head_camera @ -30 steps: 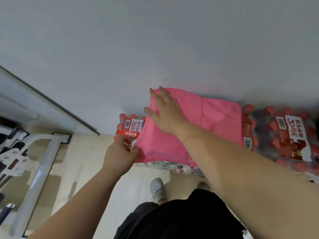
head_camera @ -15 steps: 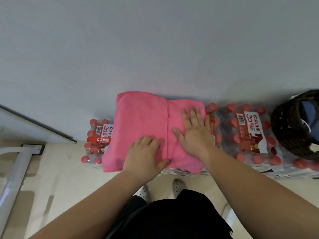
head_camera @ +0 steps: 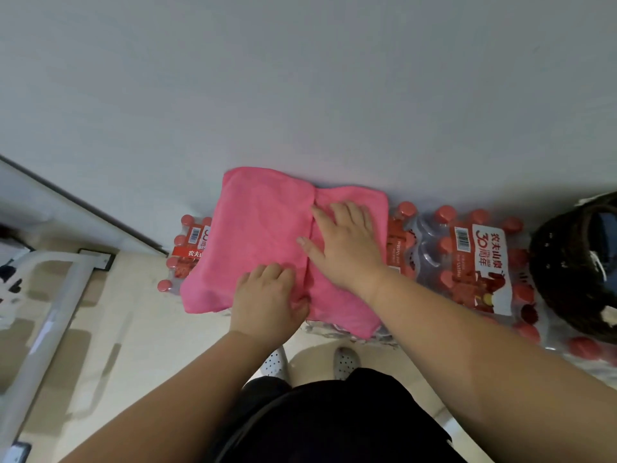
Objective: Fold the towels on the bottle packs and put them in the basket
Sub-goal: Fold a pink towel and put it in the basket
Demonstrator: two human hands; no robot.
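A pink towel (head_camera: 260,235) lies folded on the bottle packs (head_camera: 474,262) against the grey wall, with a fold line running down its middle. My right hand (head_camera: 344,245) lies flat with fingers spread on the towel's right half, just beside the fold line. My left hand (head_camera: 267,295) presses on the towel's near edge, its fingers curled and its thumb pinching the cloth at the fold. The dark wicker basket (head_camera: 567,262) stands at the right edge on the packs, with something dark blue inside.
Red-capped bottles in shrink wrap (head_camera: 187,248) stick out left of the towel. A white metal frame (head_camera: 50,295) stands on the beige floor at the left. My feet in white clogs (head_camera: 345,362) are below the packs.
My left hand has left the towel's left corner and come to the near edge by the fold. My right hand moved from the left half to the right half. The view shifted right, revealing the basket.
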